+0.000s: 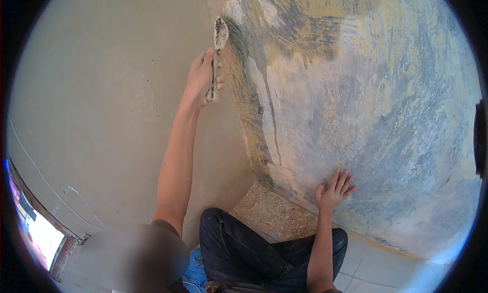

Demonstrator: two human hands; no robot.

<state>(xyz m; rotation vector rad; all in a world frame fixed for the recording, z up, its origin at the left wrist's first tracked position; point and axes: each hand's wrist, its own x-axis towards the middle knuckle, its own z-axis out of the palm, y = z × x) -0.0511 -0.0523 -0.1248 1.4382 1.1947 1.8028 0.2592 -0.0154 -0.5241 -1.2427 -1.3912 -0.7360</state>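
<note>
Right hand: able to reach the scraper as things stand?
Probably, with a stretch: the right hand rests on the patchy wall holding nothing, and no obstacle shows between. The left hand grips the scraper, leaving its blade exposed.

blue-grey, chalky white and ochre yellow mingle in streaked, brushy patches across a mottled wall [356, 115], one dark drip-like line tracing a pale strip; the adjoining wall [101, 99] is plain grey-beige, flecked with a few dark specks and whitish marks. the scraper [221, 36] is off-white blotched with black. dark navy jeans [254, 252] contrast with speckled tan-and-cream debris [267, 211], pale grey floor tiles [368, 267] and bright blue material [196, 268].
</note>
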